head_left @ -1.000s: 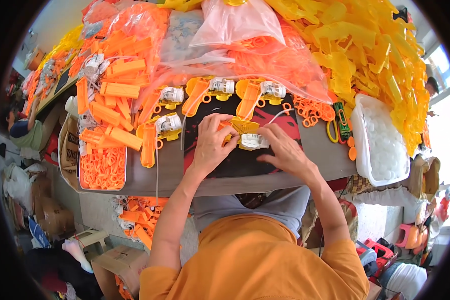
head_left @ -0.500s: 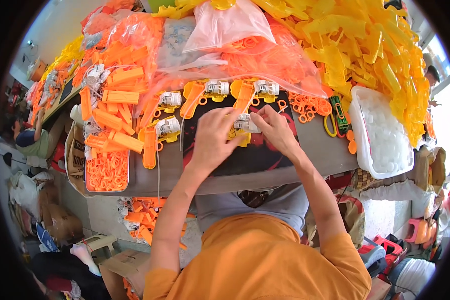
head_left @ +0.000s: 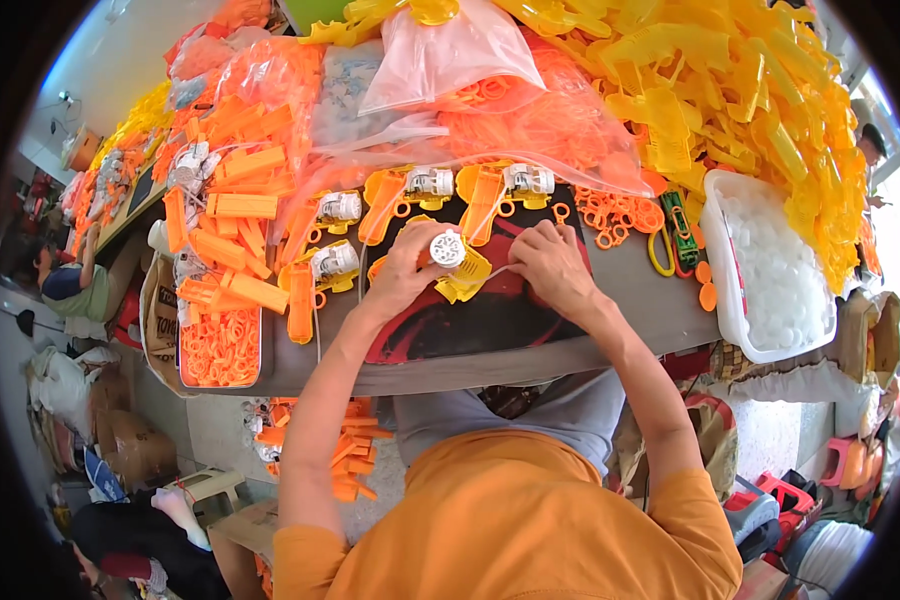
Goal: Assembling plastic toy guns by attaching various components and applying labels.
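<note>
My left hand (head_left: 402, 268) is closed around a white round mechanism (head_left: 448, 250), its perforated face turned up. Just below and beside it lies a yellow plastic half-shell (head_left: 464, 278) on the black and red mat (head_left: 440, 325). My right hand (head_left: 558, 265) is to the right of the shell, fingers pinched on the end of a thin pale wire (head_left: 500, 270) running toward the mechanism. Behind both hands stand several yellow shells, each with an orange part and a white mechanism, such as this one (head_left: 528, 180).
At left are a pile of orange parts (head_left: 240, 205) and a tray of small orange rings (head_left: 220, 345). Green-handled snips (head_left: 680, 235) and a white bin of translucent pieces (head_left: 770, 270) stand at right. Yellow shells (head_left: 710, 90) heap up behind. Another person (head_left: 75, 285) sits far left.
The white mechanism has been lifted and turned so that its round face shows. My right hand has drawn away from it to the right, and my left hand has shifted slightly left.
</note>
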`<state>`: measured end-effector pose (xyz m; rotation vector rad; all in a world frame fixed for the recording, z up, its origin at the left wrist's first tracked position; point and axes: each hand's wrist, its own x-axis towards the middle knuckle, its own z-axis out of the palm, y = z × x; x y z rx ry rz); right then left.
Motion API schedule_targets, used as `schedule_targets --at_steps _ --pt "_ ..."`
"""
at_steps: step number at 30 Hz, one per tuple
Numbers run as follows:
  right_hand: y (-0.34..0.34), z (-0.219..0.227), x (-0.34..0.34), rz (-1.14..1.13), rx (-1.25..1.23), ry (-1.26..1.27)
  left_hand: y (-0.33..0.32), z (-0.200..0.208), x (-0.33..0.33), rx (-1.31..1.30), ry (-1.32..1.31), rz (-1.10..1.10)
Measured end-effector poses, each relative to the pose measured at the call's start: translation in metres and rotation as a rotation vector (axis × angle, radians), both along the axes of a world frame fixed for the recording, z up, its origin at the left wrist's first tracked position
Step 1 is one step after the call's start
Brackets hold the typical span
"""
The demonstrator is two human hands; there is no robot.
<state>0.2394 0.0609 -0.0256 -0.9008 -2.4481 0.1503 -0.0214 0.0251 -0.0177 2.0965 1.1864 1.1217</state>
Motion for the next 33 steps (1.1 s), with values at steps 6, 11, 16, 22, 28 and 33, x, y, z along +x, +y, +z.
schedule_targets --at_steps 6,11,16,22,28,33 --pt "-0.045 0.052 -0.006 0.097 -0.438 0.127 -0.013 -0.002 0.029 0.064 0.058 0.281" --pt "-0.078 0.033 -0.031 -0.012 -0.337 0.213 -0.031 -0.003 0.054 0.152 0.062 0.500" --pt "-0.065 0.000 -0.036 -0.068 -0.049 0.105 -0.034 0.003 0.060 0.115 0.025 0.527" --pt "-0.042 0.004 -0.016 0.029 0.011 0.038 -0.022 0.012 0.037 0.014 -0.046 0.190" --pt "-0.047 0.014 -0.021 -0.023 -0.278 0.156 -0.029 -0.004 0.039 0.208 0.188 0.209" --pt "-0.034 -0.004 -0.026 0.066 -0.231 0.066 -0.025 -0.006 0.040 0.188 0.198 0.219"
